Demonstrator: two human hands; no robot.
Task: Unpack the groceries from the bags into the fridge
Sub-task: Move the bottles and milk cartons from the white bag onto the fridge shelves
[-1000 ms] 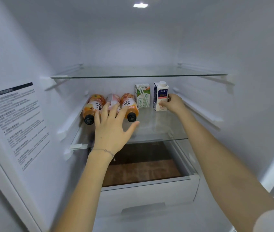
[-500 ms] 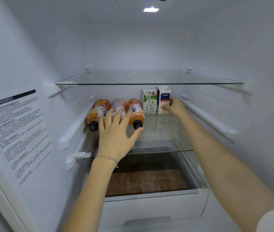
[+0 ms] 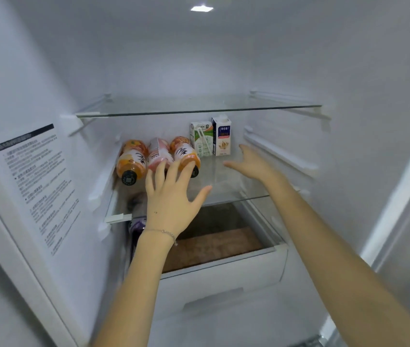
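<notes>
Inside the open fridge, 3 bottles (image 3: 157, 156) lay side by side on the lower glass shelf (image 3: 226, 189), caps toward me. My left hand (image 3: 171, 199) hovered in front of them, fingers spread. My right hand (image 3: 251, 164) was open and empty, just beside 2 upright cartons: a green-and-white one (image 3: 202, 139) and a blue-and-white one (image 3: 222, 136).

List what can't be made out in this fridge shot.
- Pink bottle cap, head view: hidden behind the left hand.
- Dark purple item under the glass shelf: blurred, mostly covered by the left forearm.
- Sticker text on the left wall: too small and blurred to read.
- Grocery bags: outside the frame.
</notes>
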